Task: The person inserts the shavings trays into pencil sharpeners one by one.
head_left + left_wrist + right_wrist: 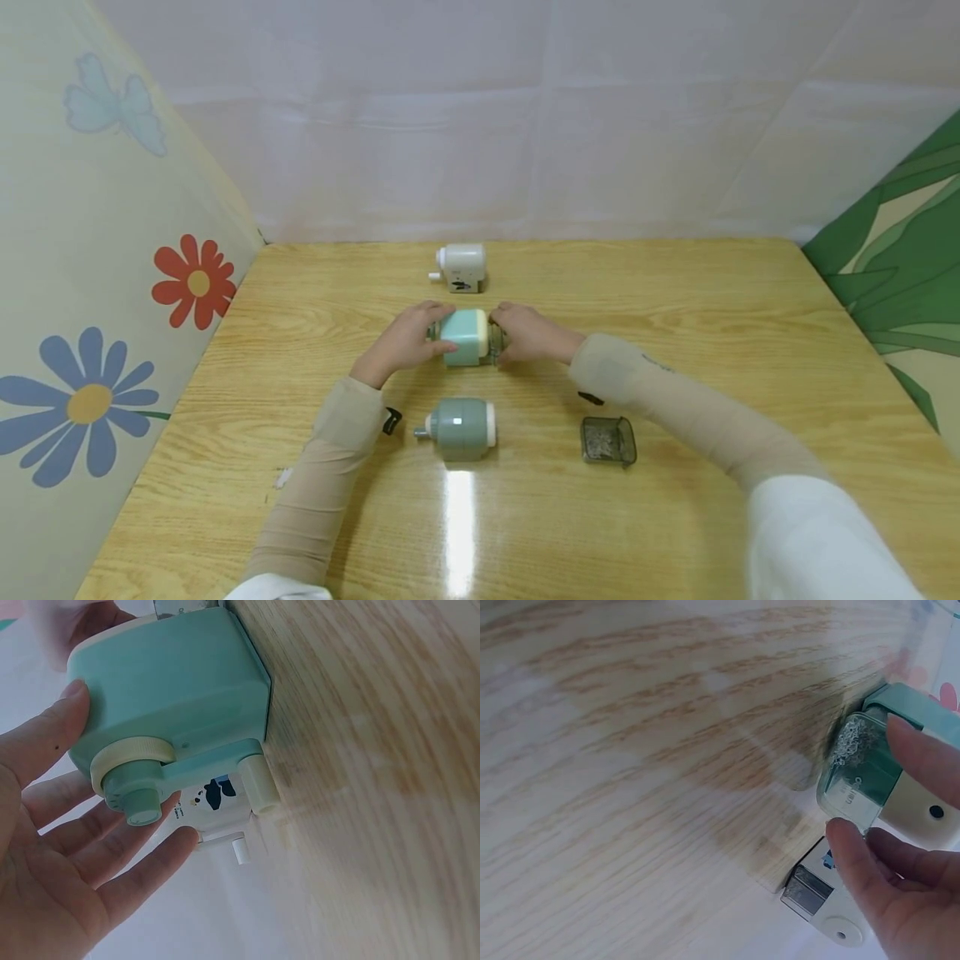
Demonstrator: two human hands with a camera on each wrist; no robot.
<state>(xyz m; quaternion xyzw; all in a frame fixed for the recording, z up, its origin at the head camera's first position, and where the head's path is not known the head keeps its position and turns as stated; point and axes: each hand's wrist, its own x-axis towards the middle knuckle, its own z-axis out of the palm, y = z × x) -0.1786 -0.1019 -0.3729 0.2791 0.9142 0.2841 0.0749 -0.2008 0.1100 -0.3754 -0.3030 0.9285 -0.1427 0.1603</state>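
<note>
Turquoise sharpener (pixel 461 337) on the desk (pixel 690 292), in its middle as seen from the head, between the two hands, which stand apart from each other at its opposite ends. The left hand (pixel 405 340) holds the end bearing the crank (pixel 206 760), its thumb against the body and its other fingers spread beyond the crank. The right hand (pixel 531 335) pinches the clear drawer (pixel 870 810), which juts from the pale end and contains shavings (pixel 847 746). Just behind, nearer the far edge, the white sharpener (pixel 465 262) stands upright, its handle to the left; only a narrow gap parts the two bodies. In front, the grey-green sharpener (pixel 461 423) lies well apart from the desk's sides, its knob pointing left. To its right sits a smoky open tray (pixel 607 442), with a broad stretch of wood between it and the right edge. One small black piece (pixel 591 398) lies beneath the right forearm, another (pixel 392 420) beside the left; a white scrap (pixel 282 477) lies towards the left edge. The far edge meets a white cloth (pixel 480 125), the left edge a flowered wall (pixel 45 275), and the right a leaf-painted panel (pixel 911 250).
</note>
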